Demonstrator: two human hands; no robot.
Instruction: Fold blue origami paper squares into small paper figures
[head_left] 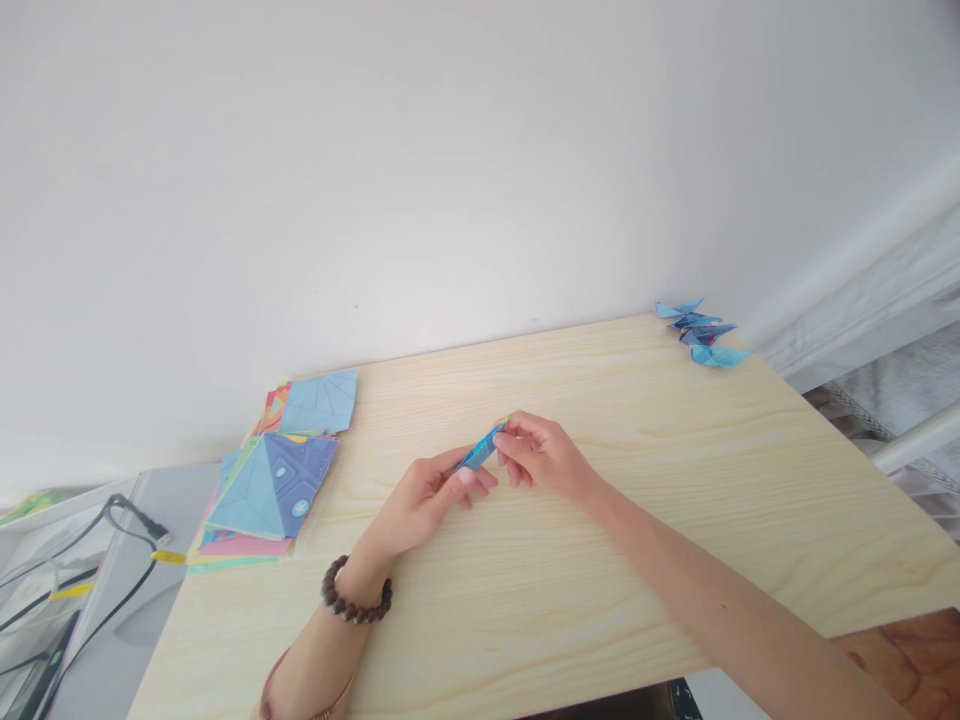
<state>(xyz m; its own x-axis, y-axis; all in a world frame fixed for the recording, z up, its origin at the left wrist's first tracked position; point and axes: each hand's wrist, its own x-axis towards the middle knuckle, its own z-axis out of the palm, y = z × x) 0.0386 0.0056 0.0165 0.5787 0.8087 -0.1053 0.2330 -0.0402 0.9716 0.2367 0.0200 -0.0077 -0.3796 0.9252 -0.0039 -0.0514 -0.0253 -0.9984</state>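
Between my two hands, just above the tabletop, is a narrow strip of folded blue origami paper, tilted up toward the right. My left hand pinches its lower left end between thumb and fingers. At the upper right end, my right hand grips it with thumb and fingertips. A little yellow-green shows at that end. The fingers cover part of the folded paper, so its full shape is hidden. A dark bead bracelet circles my left wrist.
Colourful origami sheets, some creased, are stacked at the table's left edge. Several folded blue paper figures stand in a row at the back right. A white wall rises behind the wooden table. Black cables lie at the far left.
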